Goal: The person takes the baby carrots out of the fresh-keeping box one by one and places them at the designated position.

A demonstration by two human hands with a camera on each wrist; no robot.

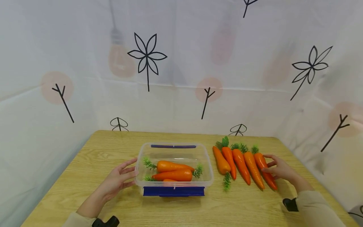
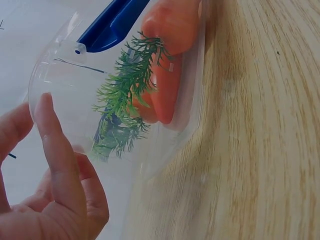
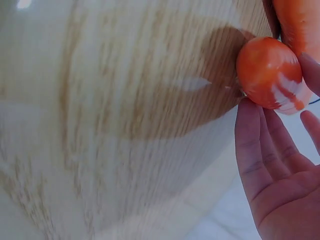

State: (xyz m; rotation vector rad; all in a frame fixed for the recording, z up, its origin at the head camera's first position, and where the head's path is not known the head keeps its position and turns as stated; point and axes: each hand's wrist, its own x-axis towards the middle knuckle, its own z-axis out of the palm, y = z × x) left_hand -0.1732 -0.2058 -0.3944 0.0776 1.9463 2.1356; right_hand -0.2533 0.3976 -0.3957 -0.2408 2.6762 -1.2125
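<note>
A clear plastic container [image 1: 210, 167] with blue side latches stands open-topped on the table. Inside lie several orange carrots [image 1: 174, 175] with green frilly tops. At its left side, my left hand [image 1: 120, 179] touches the rim and wall with loosely extended fingers [image 2: 55, 145]. To the right of the container, more carrots [image 1: 241, 165] lie side by side in a slanting row. My right hand [image 1: 280, 170] is at the rightmost carrot [image 1: 265, 167], with its thumb on one side and fingers on the other. In the right wrist view that carrot [image 3: 267, 70] points its tip toward the camera.
The wooden table [image 1: 99, 148] has its back edge against a white patterned cloth [image 1: 181, 107], which also hangs along both sides. The leftmost carrot in the row [image 1: 221, 159] lies reversed, its green top toward the front.
</note>
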